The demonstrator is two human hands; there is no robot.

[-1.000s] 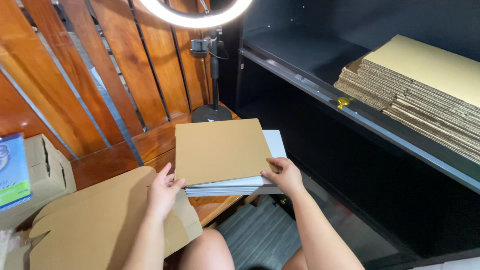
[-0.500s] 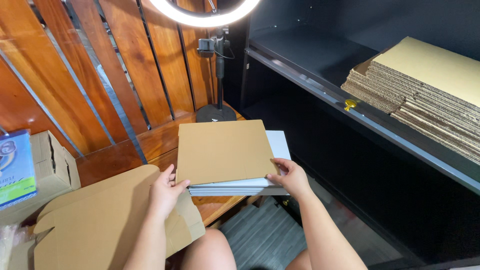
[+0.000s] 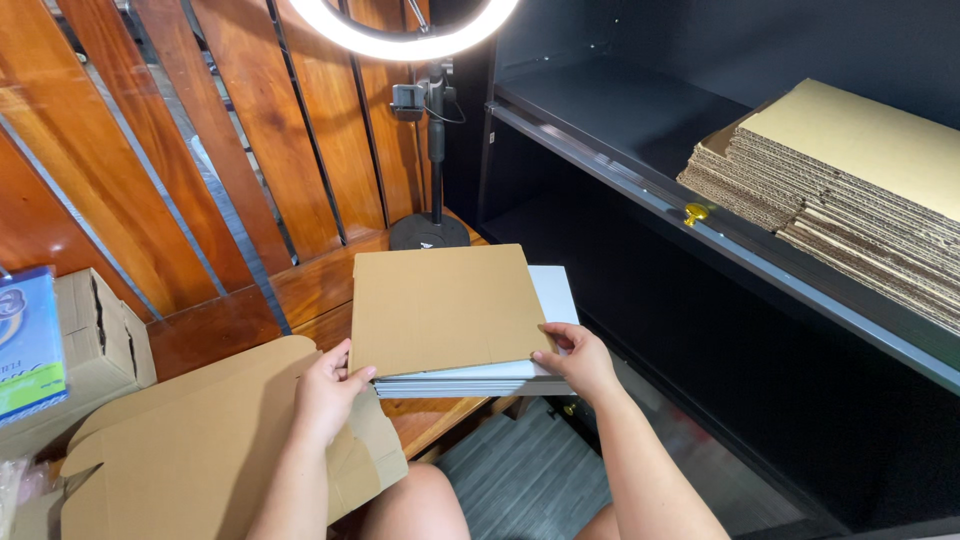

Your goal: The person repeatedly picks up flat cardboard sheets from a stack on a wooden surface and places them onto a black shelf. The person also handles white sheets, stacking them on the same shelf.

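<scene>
Wooden bench [image 3: 300, 290] against slatted wood panels, black shelving on the right holding a stack of flattened cardboard [image 3: 850, 190]. The left hand [image 3: 325, 392] pinches the brown cardboard sheet's [image 3: 440, 308] near-left corner; the right hand [image 3: 578, 360] grips the white stack [image 3: 490, 378] under it, fingers curled. An unfolded mailer box [image 3: 190, 450] lies alongside, nothing inside.

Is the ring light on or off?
On. The ring light glows bright white along its whole visible arc, above the cardboard sheet both hands hold.

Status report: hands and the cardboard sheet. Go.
Left hand and right hand grip cardboard sheet edges. Sheet flat on white stack. Nothing in the way.
</scene>
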